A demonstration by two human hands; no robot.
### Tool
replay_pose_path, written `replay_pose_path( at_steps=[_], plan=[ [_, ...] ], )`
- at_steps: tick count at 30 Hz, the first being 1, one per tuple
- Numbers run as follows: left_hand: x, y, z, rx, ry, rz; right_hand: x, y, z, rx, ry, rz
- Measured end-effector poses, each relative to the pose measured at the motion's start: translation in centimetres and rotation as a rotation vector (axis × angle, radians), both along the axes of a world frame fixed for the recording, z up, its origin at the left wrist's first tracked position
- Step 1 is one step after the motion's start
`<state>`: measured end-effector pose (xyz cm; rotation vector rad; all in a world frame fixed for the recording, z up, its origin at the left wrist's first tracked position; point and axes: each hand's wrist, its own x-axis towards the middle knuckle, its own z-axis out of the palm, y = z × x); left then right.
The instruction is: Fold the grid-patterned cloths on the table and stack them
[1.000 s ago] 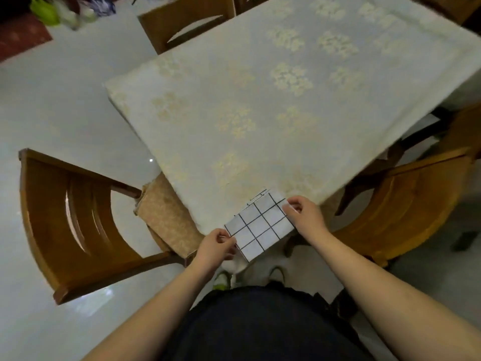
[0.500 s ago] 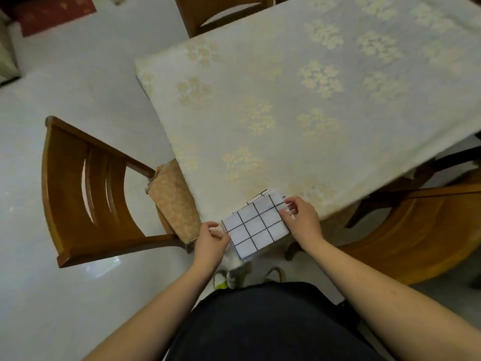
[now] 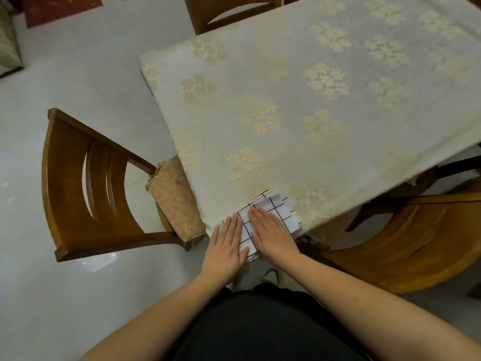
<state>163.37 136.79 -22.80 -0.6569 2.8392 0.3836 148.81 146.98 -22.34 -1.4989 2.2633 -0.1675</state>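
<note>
Risk of a slide off the near corner of the desk (image 3: 299, 105) — folded grid-patterned cloths (image 3: 273, 211) lying right at that corner, the near end overhanging the rim. Left hand (image 3: 227, 247) flat, fingers straight, grip apart, pressing the left side of the stack, palm partly past the edge. Right hand (image 3: 272, 231) likewise flat and apart, pressing the middle. Layers not squared: lower edges stepping out on the far and right sides. Could shear further under a sideways smoothing stroke, or drag the slick floral tablecloth (image 3: 338, 48) along. Could also tip to the floor once pressure lifts, given the overhang. Wooden chair (image 3: 78, 183) to the left, another to the right.

Against the earlier frames — cloth then held at its two ends, pinched in both hands above the corner; now set down and pressed under two flat palms. View also shifted, more of the desk showing.
</note>
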Motion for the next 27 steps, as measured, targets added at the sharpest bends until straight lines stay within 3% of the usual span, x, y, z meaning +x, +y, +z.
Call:
replay_pose_path(
  at_steps=[8,20,27],
  plan=[
    [0.6,-1.0,-1.3,-0.015,-0.129,0.002,-3.9,1.7,-1.0,0.169,0.118,-0.052],
    [-0.4,-1.8,0.4,0.018,-0.215,-0.083,-5.3,1.3,0.4,0.173,0.016,-0.161],
    [-1.9,-4.5,6.6,0.065,0.021,0.071,-5.6,1.2,4.1,-0.022,-0.118,-0.326]
  ],
)
